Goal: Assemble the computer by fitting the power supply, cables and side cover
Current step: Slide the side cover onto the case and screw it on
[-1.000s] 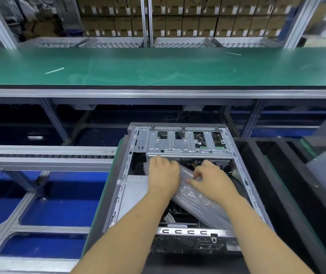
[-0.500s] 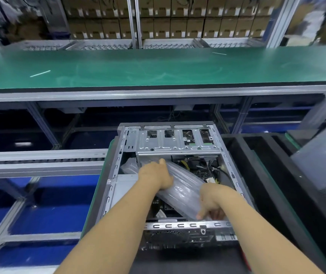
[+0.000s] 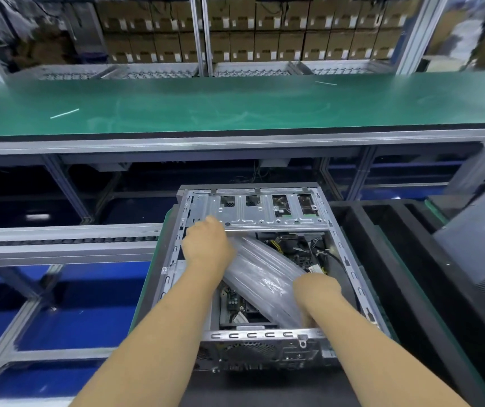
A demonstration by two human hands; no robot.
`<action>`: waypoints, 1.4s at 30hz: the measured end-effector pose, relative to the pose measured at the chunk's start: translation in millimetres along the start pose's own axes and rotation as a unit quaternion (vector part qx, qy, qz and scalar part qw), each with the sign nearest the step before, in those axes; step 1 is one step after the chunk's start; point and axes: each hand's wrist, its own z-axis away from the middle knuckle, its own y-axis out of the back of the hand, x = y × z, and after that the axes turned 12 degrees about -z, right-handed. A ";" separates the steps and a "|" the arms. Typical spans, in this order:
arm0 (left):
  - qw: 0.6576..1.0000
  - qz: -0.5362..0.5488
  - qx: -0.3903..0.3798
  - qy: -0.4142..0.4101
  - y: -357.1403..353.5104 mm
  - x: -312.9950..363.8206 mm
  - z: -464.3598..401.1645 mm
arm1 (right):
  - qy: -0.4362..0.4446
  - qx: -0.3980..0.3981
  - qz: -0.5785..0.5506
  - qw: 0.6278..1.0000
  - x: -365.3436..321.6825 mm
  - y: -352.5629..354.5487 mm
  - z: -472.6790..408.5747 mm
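An open computer case lies on its side in front of me, its metal drive cage at the far end. A long clear plastic bag lies diagonally inside, over the motherboard. My left hand grips the bag's far left end below the drive cage. My right hand holds the bag's near right end close to the case's rear rail, with its fingers hidden. Coloured cables sit at the case's right.
A long green workbench runs across behind the case, with stacked cartons on shelves beyond. A roller conveyor rail lies to the left over a blue floor. Black foam trays and a grey side panel stand to the right.
My right hand has slid along the bag from its far end towards me, down to the near right end. My left hand has stayed on the far left end.
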 end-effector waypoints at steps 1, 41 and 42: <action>1.000 -0.015 -0.024 -0.004 0.4 -3.4 -1.5 | -0.011 0.007 0.020 1.000 -3.5 -2.6 -0.4; 0.911 0.297 0.042 -0.284 57.7 167.1 96.8 | 0.135 0.405 -0.439 0.790 106.8 3.4 63.1; 0.913 0.286 0.045 -0.288 59.2 179.9 101.0 | 0.130 0.396 -0.448 0.791 121.0 1.6 61.1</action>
